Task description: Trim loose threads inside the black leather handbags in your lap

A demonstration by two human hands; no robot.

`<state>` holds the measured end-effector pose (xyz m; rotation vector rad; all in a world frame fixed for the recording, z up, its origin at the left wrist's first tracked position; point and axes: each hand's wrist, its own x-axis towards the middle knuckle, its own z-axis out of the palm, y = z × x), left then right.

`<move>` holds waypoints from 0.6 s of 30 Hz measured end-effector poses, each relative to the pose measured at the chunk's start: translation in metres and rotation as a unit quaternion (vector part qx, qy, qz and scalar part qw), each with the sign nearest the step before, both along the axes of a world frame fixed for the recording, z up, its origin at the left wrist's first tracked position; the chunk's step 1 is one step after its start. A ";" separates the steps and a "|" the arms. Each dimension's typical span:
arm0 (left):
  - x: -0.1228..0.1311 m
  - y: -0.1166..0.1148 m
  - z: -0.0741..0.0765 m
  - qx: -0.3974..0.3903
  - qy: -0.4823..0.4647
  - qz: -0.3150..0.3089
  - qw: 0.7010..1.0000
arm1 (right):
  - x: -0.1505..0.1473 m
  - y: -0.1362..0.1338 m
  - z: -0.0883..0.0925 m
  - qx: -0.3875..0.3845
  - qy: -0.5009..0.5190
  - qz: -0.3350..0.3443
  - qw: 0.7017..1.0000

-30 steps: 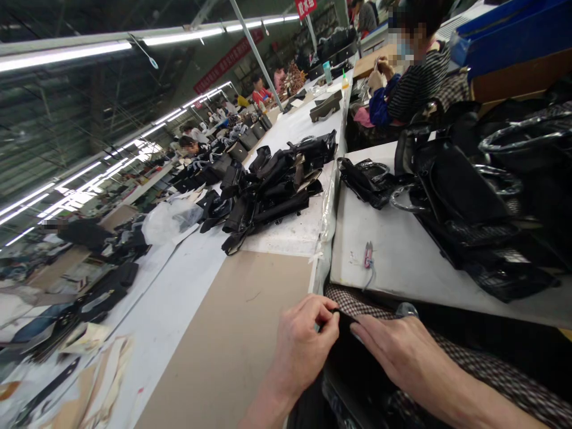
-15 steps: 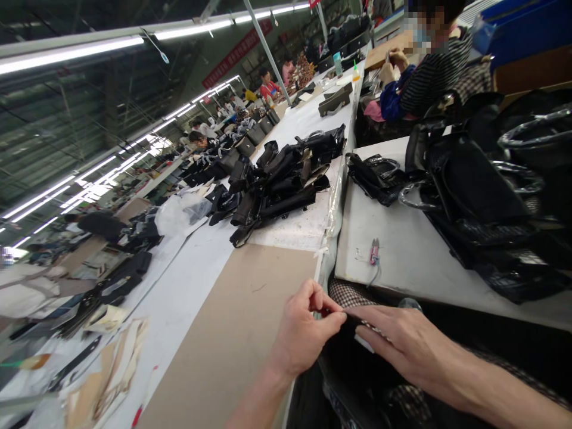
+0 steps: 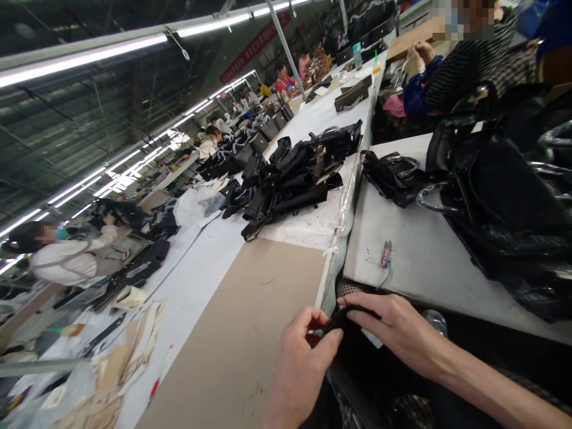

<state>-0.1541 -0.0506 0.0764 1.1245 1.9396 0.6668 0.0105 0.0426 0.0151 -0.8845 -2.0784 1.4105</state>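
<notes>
Grip by left hand (image 3: 304,354) and right hand (image 3: 395,325) on black edge (image 3: 333,322), clamped between fingers (image 3: 333,341); near snips (image 3: 385,255) on table (image 3: 417,265).

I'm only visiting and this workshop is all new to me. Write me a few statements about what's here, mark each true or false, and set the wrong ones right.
1. The left hand and right hand hold the same black material. True.
2. The pink-handled snips are in the right hand. False: they lie on the pale side table.
3. The heap of black goods sits on the floor. False: it is on the long table.
4. The person at upper right wears a striped top. True.
</notes>
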 end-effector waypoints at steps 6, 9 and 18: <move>0.006 0.001 -0.002 0.026 0.002 0.044 0.999 | 0.002 0.003 -0.002 -0.051 0.007 0.004 0.999; 0.012 0.003 0.002 0.027 -0.022 0.071 0.997 | 0.004 0.005 -0.004 -0.074 0.008 0.002 0.997; 0.022 0.002 0.002 0.041 -0.038 0.096 0.994 | 0.006 0.008 -0.011 -0.132 0.038 0.010 0.990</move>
